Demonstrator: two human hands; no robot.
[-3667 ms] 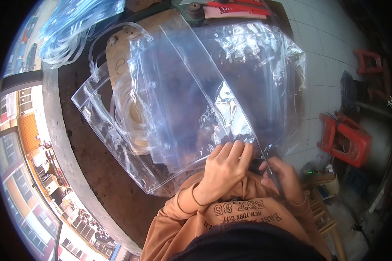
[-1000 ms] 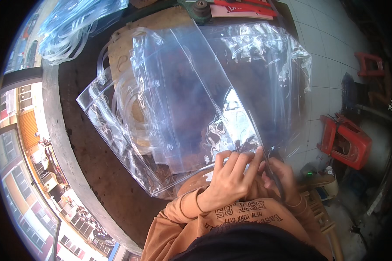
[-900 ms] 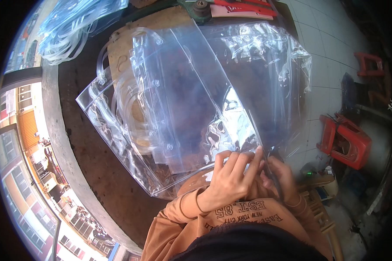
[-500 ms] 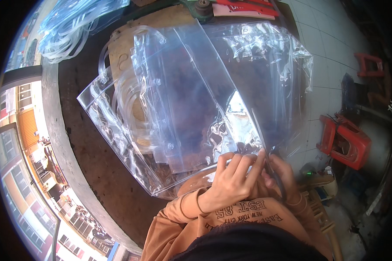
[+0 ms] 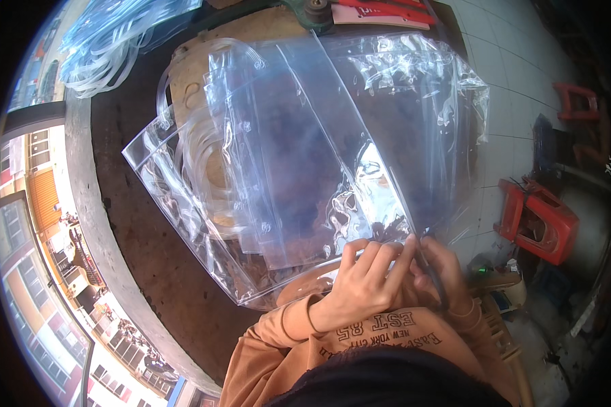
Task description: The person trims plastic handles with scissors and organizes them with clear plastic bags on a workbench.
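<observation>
A clear plastic bag [image 5: 375, 186] lies slantwise over a stack of similar clear bags [image 5: 448, 88], its near edge reaching my body. My left hand [image 5: 368, 277] is closed in a pinch on the bag's near right corner. Beside it, my right hand [image 5: 447, 268] grips the same corner, where a narrow dark-looking strip [image 5: 436, 278] hangs down past the fingers. The right fingertips are partly hidden behind the strip and the plastic. Clear tube handles [image 5: 200, 146] show through the plastic at the left of the stack.
The brown table [image 5: 132, 224] ends at a pale ledge [image 5: 91, 203] on the left. More bluish bags with tube handles [image 5: 102, 74] lie at the far left. A green metal fixture [image 5: 317, 12] and red-handled tool [image 5: 397, 12] are at the back. A red stool [image 5: 540, 220] stands right.
Both hands stay at the bag's corner, with the right hand shifted very slightly. The bag has moved a few pixels to the right.
</observation>
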